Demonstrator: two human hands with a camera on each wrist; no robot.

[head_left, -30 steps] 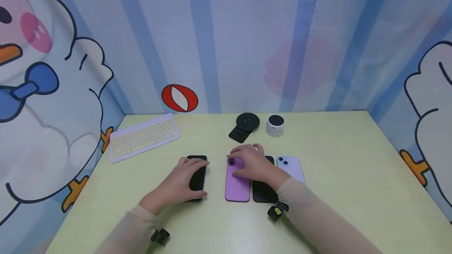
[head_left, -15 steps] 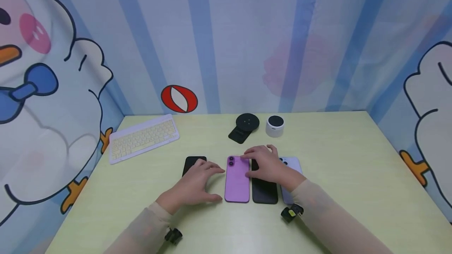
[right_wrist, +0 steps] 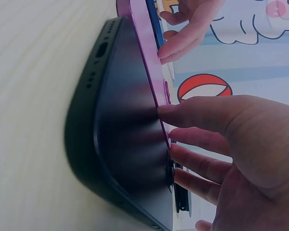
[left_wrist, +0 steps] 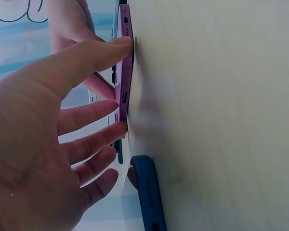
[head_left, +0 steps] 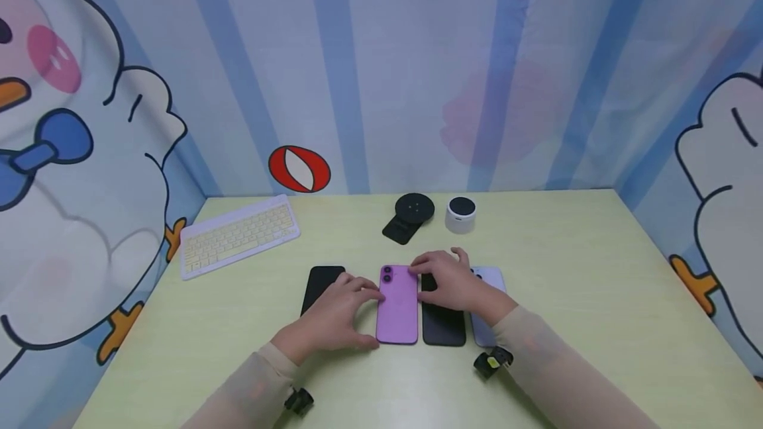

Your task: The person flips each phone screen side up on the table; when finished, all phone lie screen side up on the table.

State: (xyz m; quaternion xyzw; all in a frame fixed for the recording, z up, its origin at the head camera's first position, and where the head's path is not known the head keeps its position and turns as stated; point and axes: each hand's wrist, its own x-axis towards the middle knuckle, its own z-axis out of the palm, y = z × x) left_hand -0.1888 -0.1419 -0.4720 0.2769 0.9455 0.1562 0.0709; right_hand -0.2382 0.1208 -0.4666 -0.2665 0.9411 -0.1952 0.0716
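A purple phone lies back up in the middle of a row of phones. My left hand touches its left side with the fingertips, the thumb at the lower left corner. At its right edge, my right hand rests its thumb and index finger. Under the right hand lies a black phone, next to a pale lilac phone that the wrist partly hides. Left of the purple one, a dark phone is partly covered by my left hand; its blue edge shows in the left wrist view.
A white keyboard lies at the back left of the table. A black folding stand with a round pad and a small white cylinder with a dark top stand at the back. A printed curtain rises behind.
My left hand has left the dark phone and moved right to the purple phone's left side. The right hand has shifted right, from on top of the purple phone to its right edge.
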